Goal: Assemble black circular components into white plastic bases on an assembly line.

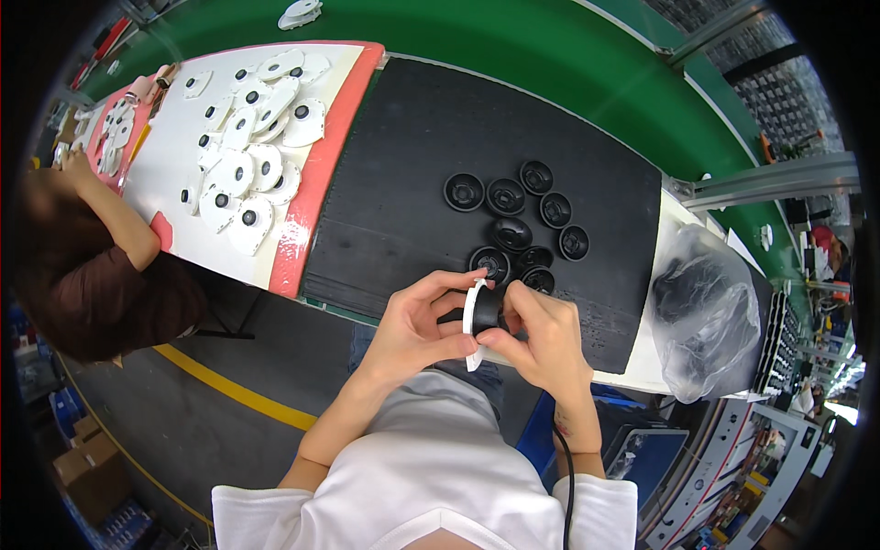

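Observation:
My left hand (420, 323) grips a white plastic plate (474, 325) by its rim, fingers at the top edge and thumb low on it. The plate stands on edge, seen nearly side-on. Against its right face sits a black round cup (489, 310), which my right hand (543, 337) holds between thumb and curled fingers. The two parts touch; whether they are locked together I cannot tell. Both hands are above the near edge of a black mat (412, 183). Just beyond my fingers lie several loose black cups (506, 196), some facing up and some tipped.
To the left, a white board with red borders (298, 229) carries several white plates with black centres (240, 172). A clear plastic bag (706, 316) lies at the right end of the bench. Behind runs a green belt (513, 55). A co-worker (110, 266) sits at far left.

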Action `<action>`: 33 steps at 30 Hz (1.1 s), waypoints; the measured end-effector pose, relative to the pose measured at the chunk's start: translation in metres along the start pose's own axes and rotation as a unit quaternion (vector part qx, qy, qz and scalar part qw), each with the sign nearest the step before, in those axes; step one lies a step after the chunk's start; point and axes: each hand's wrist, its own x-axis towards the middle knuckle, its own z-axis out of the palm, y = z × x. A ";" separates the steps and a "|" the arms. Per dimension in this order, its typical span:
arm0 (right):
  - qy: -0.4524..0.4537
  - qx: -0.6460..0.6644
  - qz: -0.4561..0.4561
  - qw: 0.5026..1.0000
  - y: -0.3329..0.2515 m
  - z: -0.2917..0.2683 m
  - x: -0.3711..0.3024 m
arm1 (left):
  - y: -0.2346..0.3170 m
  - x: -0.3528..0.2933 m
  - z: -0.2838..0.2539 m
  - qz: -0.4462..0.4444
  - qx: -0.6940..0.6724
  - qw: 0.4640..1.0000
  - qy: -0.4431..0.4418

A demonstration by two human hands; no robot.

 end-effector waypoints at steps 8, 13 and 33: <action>0.244 -0.233 0.133 0.932 0.093 -0.023 -0.019 | 0.016 0.008 -0.041 -0.025 0.017 0.976 0.216; 0.085 -0.334 0.170 0.923 0.137 -0.002 -0.034 | 0.026 0.034 -0.071 0.033 0.242 0.938 0.247; 0.067 -0.321 0.164 0.930 0.124 -0.013 -0.068 | 0.049 0.207 -0.158 0.285 0.719 0.598 0.211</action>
